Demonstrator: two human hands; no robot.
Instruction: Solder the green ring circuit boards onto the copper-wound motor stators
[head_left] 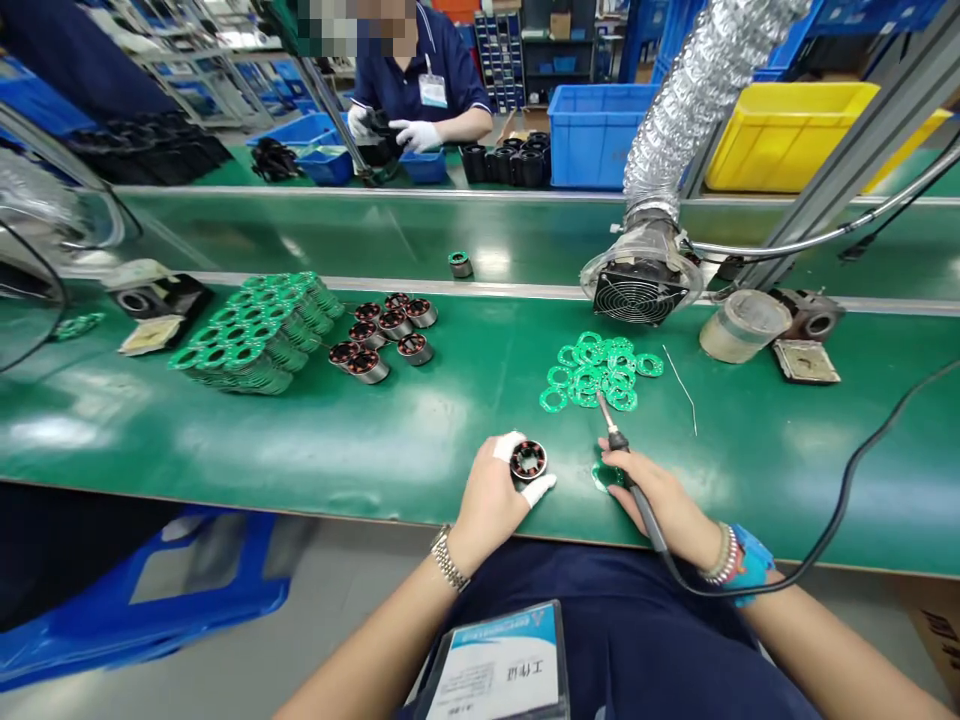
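My left hand [491, 490], with white finger cots on the thumb and a finger, is closed around a motor stator [529, 460] near the table's front edge. Dark copper windings show inside its metal ring. In my right hand [664, 495] is a soldering iron [618, 440], tip pointing away from me towards a loose pile of green ring-shaped circuit boards [589, 380]. One more green ring board [602, 477] is at the fingertips of that hand, partly hidden; whether it is gripped or only touched I cannot tell. A bent length of solder wire [681, 385] lies right of the pile.
Several stators [367, 366] stand left of centre, beside stacked green boards [240, 335]. A fume fan [637, 290] hangs behind the pile. A round tub [742, 325] and a soldering-iron stand [810, 340] are at right. The iron's cord [840, 500] crosses the right side. A co-worker [420, 80] sits opposite.
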